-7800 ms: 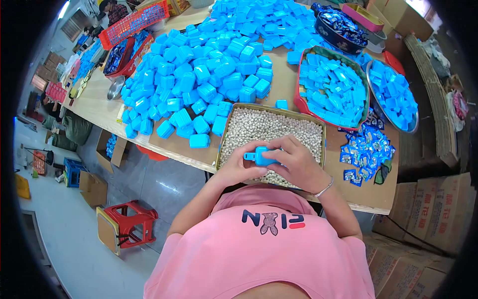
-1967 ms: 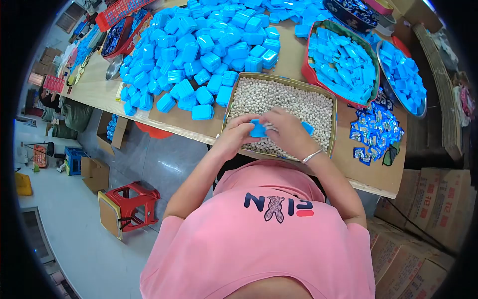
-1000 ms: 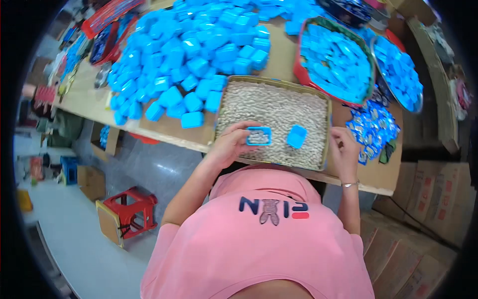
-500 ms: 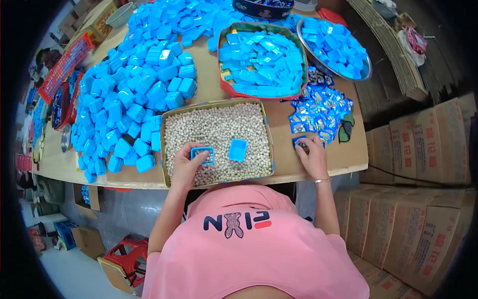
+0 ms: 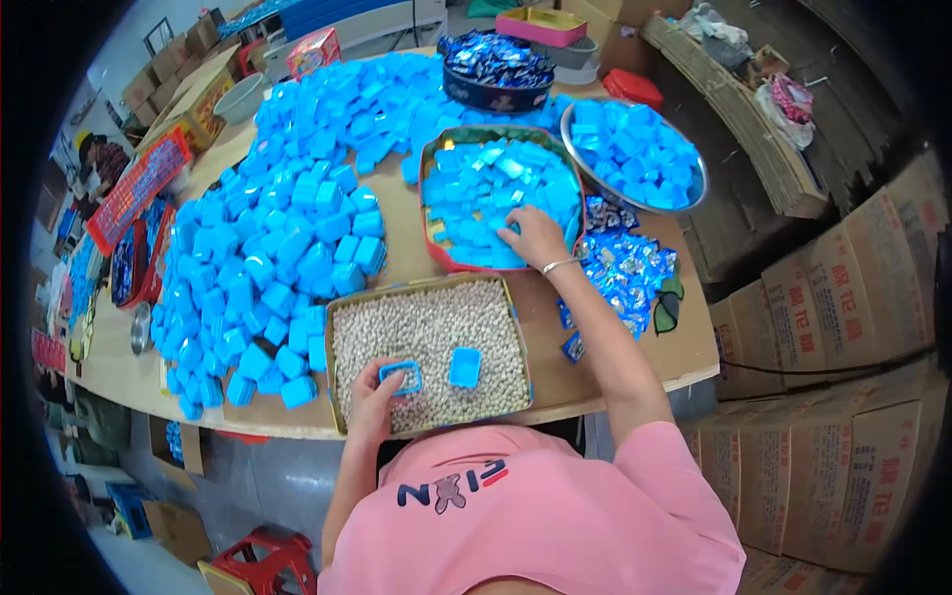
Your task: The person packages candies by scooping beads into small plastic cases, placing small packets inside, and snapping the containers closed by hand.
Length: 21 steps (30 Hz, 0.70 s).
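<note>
My left hand is closed on a small blue plastic box with pale round pellets inside. The hand rests over a rectangular tin full of the same pellets. A second blue box, open side up, sits on the pellets to its right. My right hand reaches into a red-rimmed tray of flat blue plastic pieces. Its fingers are bent together among these pieces; whether one is gripped is hidden. Printed blue sachets lie beneath and beside my right forearm.
A large heap of blue boxes covers the left of the table. A metal bowl of blue pieces and a dark round tin of packets stand behind the tray. Cardboard cartons are stacked at the right.
My right hand has left the sachet near the table's front edge and moved forward and left into the tray. My left hand still holds the box. The view has tilted up.
</note>
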Motion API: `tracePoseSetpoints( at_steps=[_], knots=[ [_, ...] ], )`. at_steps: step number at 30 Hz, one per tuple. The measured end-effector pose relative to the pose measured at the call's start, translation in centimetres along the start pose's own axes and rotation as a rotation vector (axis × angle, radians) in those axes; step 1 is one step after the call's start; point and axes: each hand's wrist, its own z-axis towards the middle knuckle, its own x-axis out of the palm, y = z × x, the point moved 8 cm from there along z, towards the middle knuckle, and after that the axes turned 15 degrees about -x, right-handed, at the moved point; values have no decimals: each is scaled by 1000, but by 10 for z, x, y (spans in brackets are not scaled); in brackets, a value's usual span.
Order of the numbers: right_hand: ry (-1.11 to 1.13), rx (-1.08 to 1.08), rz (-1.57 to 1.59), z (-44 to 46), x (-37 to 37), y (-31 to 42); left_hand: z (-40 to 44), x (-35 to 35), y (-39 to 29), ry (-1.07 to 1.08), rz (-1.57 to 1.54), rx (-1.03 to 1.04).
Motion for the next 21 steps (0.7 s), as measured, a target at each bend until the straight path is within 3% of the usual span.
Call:
tracePoseSetpoints(
  at_steps=[1,6,10,13,16,18,19,21],
  knots=[
    [33,27,62,1,-7,4,0,-1,0,-3,-7,-12],
    [-309,67,-38,3,-66,-70,0,3,-2,17,-14,-24],
    [-275,76,-7,8,-85,-83,2,6,-3,13,21,-8],
    [-221,-49,109,33,-66,-34,0,6,-4,28,52,-2],
    [-233,-397,214,73,-29,57,1,11,-3,76,50,-26],
    [-196,-614,42,102,8,117,2,11,-1,83,35,-21],
    [-175,-692,-244,118,38,141,1,10,-2,69,42,-12],
    [-93,-691,-539,158,90,162,0,12,-3,83,26,-22]
  ],
)
